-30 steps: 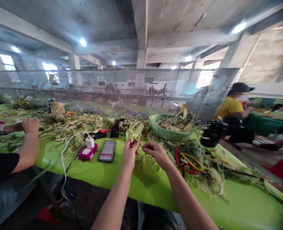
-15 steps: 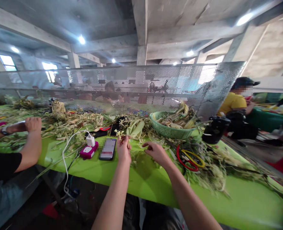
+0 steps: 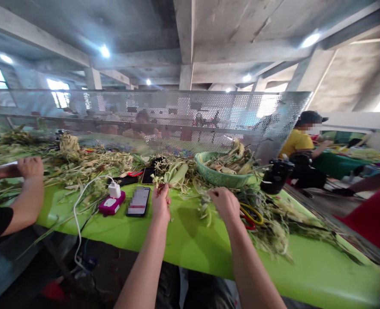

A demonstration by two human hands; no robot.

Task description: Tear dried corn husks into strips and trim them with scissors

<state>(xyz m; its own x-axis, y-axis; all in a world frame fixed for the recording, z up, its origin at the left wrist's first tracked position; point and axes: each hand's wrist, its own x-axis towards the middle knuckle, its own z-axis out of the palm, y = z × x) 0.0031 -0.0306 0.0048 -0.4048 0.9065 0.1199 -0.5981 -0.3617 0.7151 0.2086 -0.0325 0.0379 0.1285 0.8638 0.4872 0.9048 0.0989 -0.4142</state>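
My left hand (image 3: 161,201) is pinched around a small sprig of dried plant stems (image 3: 159,180), held just above the green table (image 3: 190,240). A little to the right, my right hand (image 3: 226,204) reaches with curled fingers into the loose pile of husks and stems (image 3: 206,201); I cannot make out whether it grips any. A pale green husked ear (image 3: 176,174) lies just beyond my left hand. Left of that hand a phone (image 3: 138,201) lies flat.
A green basket (image 3: 220,177) of husks stands behind my hands, red and yellow rings (image 3: 252,214) to the right. A pink charger box (image 3: 112,204) with white cable sits by the phone. A neighbour's arms (image 3: 27,189) rest at left. A perforated metal screen (image 3: 164,116) backs the table.
My hands have drawn apart: the left kept the sprig and shifted slightly left, the right moved right and down into the husk pile. The view swung a little to the right.
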